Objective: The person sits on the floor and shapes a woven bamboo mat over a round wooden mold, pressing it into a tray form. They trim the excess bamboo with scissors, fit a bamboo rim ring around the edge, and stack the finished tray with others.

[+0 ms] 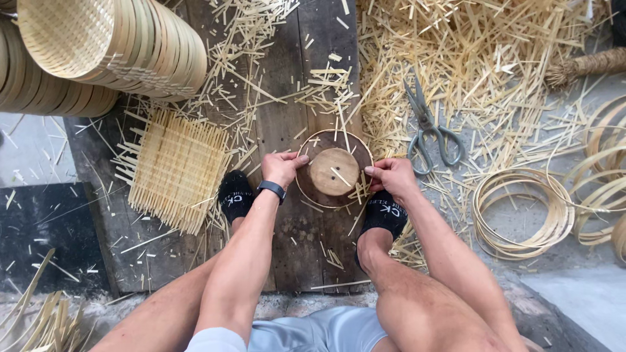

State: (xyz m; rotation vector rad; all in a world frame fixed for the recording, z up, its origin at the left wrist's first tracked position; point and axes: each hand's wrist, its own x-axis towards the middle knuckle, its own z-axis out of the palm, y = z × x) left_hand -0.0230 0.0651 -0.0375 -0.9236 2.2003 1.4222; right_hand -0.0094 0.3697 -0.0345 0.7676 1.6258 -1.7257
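A round wooden form (333,171) with a thin bamboo hoop around its rim lies on a dark wooden board (287,117) between my feet. My left hand (282,166) pinches the hoop at the form's left edge. On the right edge, my right hand (390,175) grips the same hoop. A few bamboo slivers lie on top of the form. A black band sits on my left wrist. Both feet wear black socks.
A square woven bamboo mat (175,168) lies left of my feet. Stacked woven baskets (111,45) lie at top left. Metal scissors (427,127) rest on bamboo offcuts to the right. Coiled bamboo hoops (521,212) lie on the floor at right.
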